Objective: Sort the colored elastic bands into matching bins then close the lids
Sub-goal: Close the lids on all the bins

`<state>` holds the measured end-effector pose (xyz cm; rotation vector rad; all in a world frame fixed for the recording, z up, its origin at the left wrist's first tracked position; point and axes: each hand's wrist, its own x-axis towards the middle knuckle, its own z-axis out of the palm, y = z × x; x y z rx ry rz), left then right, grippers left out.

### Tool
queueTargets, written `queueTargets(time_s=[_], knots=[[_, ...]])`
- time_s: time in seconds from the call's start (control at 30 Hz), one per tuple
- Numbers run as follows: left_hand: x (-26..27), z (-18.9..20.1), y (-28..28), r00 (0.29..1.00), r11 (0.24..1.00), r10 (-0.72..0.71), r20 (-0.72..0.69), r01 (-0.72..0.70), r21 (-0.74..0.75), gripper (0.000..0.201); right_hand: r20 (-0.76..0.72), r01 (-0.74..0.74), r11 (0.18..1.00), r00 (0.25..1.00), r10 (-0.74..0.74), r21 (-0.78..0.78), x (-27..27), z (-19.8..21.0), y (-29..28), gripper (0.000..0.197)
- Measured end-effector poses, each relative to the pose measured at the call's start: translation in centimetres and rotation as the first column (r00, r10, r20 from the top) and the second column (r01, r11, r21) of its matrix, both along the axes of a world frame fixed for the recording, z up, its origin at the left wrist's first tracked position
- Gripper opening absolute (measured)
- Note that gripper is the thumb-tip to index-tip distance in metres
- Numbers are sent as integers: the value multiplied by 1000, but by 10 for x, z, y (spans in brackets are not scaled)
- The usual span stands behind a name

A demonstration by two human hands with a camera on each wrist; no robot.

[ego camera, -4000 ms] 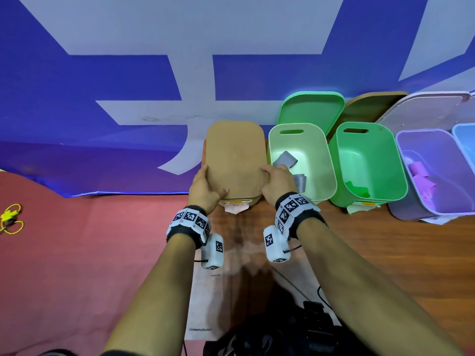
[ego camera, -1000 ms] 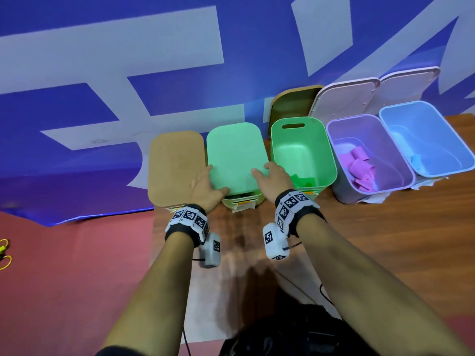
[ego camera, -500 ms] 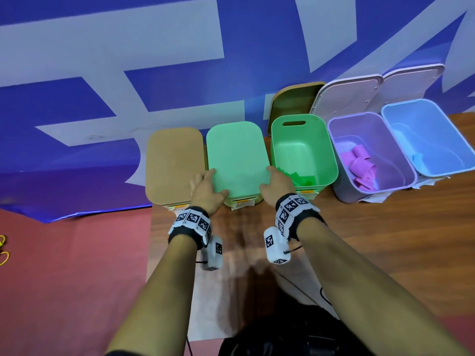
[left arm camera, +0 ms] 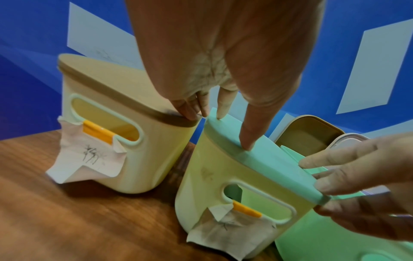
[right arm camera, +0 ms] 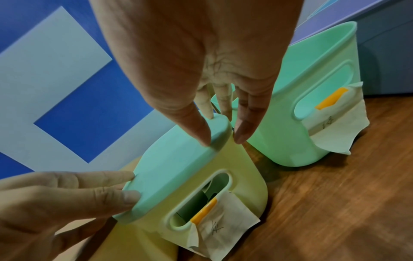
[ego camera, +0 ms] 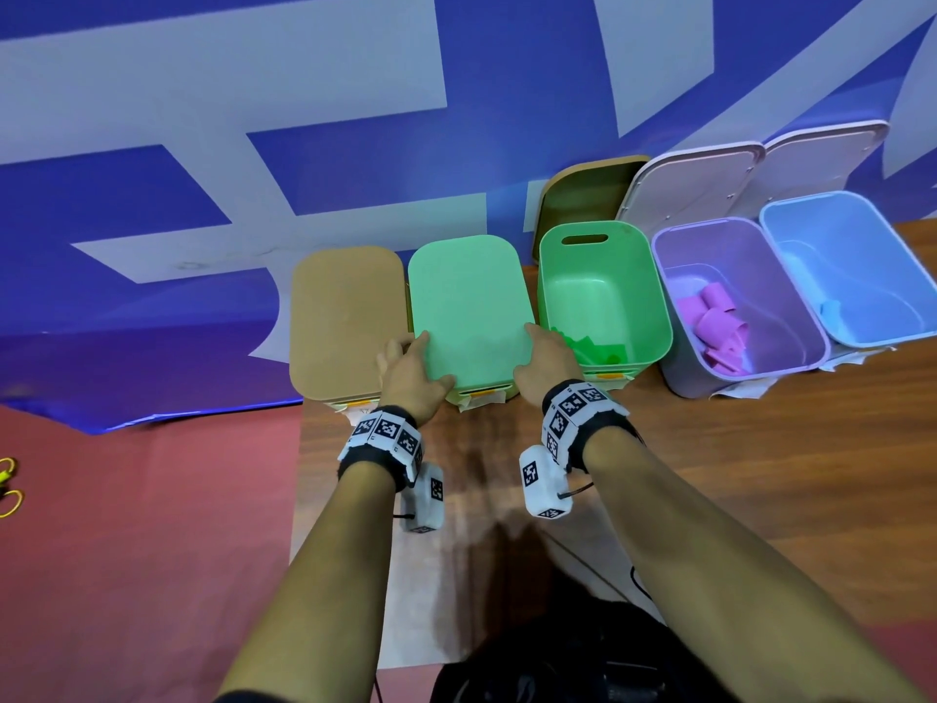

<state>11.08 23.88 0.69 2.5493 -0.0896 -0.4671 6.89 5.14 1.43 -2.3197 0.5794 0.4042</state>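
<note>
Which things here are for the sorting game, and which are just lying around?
For the job:
- left hand and right hand, pressing the mint lid
- tan lid, already closed
- green bin, purple bin and blue bin, all open
- purple bands

Just lying about:
- yellow thing on the red floor
- blue-and-white banner

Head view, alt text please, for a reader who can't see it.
Both hands, left hand and right hand, press a mint green lid onto the second of five bins on a wooden table. The tan-lidded bin is shut; the green bin, purple bin and blue bin are open.
</note>
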Motion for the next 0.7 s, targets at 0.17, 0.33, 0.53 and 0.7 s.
queueTargets(time_s=[0.17, 0.33, 0.53, 0.7], knots=[[1, 1, -1, 1000, 999, -26, 15, 25, 43, 75, 3, -30, 999, 1000, 30, -16, 1, 1, -2, 69], [3, 5, -5, 1000, 998, -27, -8, 27, 58, 72, -14, -55, 998, 998, 55, -23, 2, 1, -4, 70], [3, 14, -25, 999, 999, 31, -25, -30, 44, 70, 7, -38, 999, 999, 38, 0, 9, 11, -20, 59], [10, 22, -60, 1000, 1000, -11, -19, 11, -24, 63, 28, 32, 999, 999, -33, 19, 16, 21, -58, 49]])
